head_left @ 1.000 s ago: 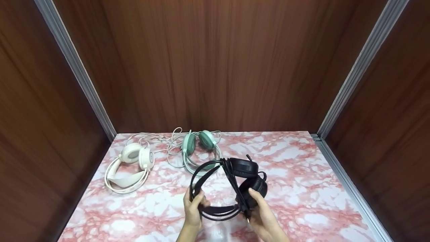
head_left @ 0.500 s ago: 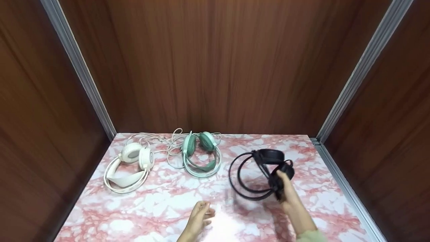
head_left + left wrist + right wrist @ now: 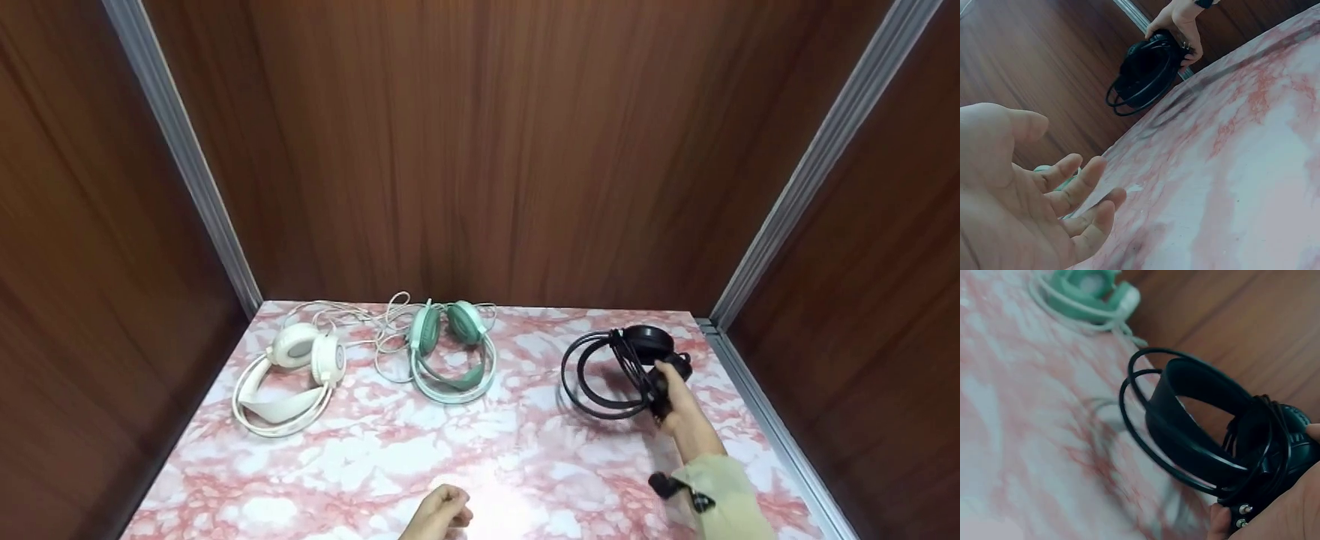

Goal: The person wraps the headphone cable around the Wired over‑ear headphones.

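Observation:
My right hand point(image 3: 679, 401) grips the near ear cup of a pair of black headphones point(image 3: 606, 411) at the table's right side. In the left wrist view the black headphones point(image 3: 1148, 73) hang above the tabletop from that hand. Their cable is bundled across the ear cups, and two metal plugs point(image 3: 1244, 509) show beside my fingers in the right wrist view. My left hand point(image 3: 439, 514) is at the front middle, holding nothing, its fingers loosely bent in the left wrist view.
Green headphones point(image 3: 454, 394) lie at the back middle, white headphones point(image 3: 281, 412) at the left. Their pale cables point(image 3: 386, 330) tangle between them. The marbled pink and white table point(image 3: 360, 465) is walled by brown wood panels point(image 3: 465, 150) with metal corner posts point(image 3: 810, 157).
Both hands held the black headphones a second ago. The left hand let go and drew back toward the front edge. The right hand carried the headphones rightward.

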### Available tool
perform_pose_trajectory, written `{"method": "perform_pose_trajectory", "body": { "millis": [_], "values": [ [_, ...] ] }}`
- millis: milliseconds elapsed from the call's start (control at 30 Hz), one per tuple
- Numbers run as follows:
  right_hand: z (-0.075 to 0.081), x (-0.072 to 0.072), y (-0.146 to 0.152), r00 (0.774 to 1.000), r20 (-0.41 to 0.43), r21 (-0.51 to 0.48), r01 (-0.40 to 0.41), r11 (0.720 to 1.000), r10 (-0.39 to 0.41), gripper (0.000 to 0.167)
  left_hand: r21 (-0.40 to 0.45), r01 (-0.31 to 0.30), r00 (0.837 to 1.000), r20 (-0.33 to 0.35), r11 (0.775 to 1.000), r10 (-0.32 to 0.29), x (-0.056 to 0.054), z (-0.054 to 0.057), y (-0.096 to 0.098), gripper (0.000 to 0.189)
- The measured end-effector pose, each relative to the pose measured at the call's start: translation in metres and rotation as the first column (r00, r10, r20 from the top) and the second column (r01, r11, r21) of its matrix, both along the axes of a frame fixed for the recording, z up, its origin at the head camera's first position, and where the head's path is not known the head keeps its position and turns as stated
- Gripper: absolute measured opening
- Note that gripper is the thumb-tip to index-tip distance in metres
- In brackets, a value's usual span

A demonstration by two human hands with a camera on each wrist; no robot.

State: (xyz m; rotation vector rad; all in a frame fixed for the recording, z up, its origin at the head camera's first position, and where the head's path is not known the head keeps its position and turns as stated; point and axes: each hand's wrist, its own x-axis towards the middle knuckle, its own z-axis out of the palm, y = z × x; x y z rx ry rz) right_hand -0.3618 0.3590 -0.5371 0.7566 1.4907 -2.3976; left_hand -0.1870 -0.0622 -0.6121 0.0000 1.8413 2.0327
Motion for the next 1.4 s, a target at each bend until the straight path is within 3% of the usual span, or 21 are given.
{"method": "perform_pose_trajectory", "body": {
  "millis": [233,500,633,800,967,1000,1067,1167,1233,1300,1367,1400],
  "values": [
    [-0.013,-0.018,0.004,0.999,0.010,0.032,-0.045,0.998,0.045,0.025,-0.054,-0.021,0.998,-0.061,0.998,0.018,0.010,-0.008,-0.009,0.023],
    [-0.022,-0.018,0.004,1.000,0.022,0.105,-0.025,0.994,0.023,0.029,-0.050,-0.009,0.999,-0.044,0.999,0.007,0.011,-0.008,-0.009,0.023],
    [-0.028,-0.016,0.003,0.998,0.053,0.162,0.024,0.986,-0.033,0.035,-0.055,0.000,0.999,-0.043,0.998,-0.002,0.013,-0.011,-0.006,0.022],
    [-0.037,-0.017,0.002,0.992,0.021,0.271,0.112,0.956,-0.123,0.037,-0.059,-0.002,0.999,-0.042,0.998,0.000,0.015,-0.016,-0.004,0.021],
    [-0.041,-0.016,0.002,0.995,0.007,0.327,0.089,0.941,-0.097,0.059,-0.067,-0.004,1.000,0.002,0.998,0.004,0.012,-0.015,-0.003,0.019],
    [-0.040,-0.015,0.002,0.994,-0.002,0.352,0.107,0.930,-0.114,0.067,-0.066,-0.003,1.000,0.011,0.998,0.004,0.011,-0.014,-0.003,0.019],
    [-0.037,-0.011,0.002,0.987,-0.014,0.449,0.151,0.881,-0.162,0.080,-0.047,0.005,1.000,0.016,0.999,-0.004,0.008,-0.013,-0.001,0.020],
    [-0.027,0.000,0.001,0.964,-0.085,0.593,0.251,0.765,-0.251,0.084,-0.043,0.018,0.999,-0.033,0.999,-0.019,0.002,-0.013,0.001,0.027],
    [-0.019,0.009,-0.004,0.941,-0.186,0.650,0.334,0.682,-0.284,0.075,-0.107,0.013,0.992,-0.121,0.994,-0.026,-0.004,-0.015,0.000,0.031],
    [-0.012,0.017,-0.015,0.906,-0.320,0.654,0.422,0.628,-0.276,0.057,-0.197,-0.012,0.980,-0.196,0.980,-0.027,-0.008,-0.018,-0.001,0.032],
    [-0.008,0.027,-0.033,0.867,-0.449,0.636,0.481,0.604,-0.217,0.037,-0.300,-0.044,0.968,-0.248,0.953,-0.033,-0.011,-0.022,-0.003,0.029],
    [-0.008,0.033,-0.043,0.849,-0.500,0.625,0.491,0.607,-0.172,0.029,-0.349,-0.063,0.965,-0.259,0.935,-0.031,-0.012,-0.023,-0.004,0.027]
  ]
}}
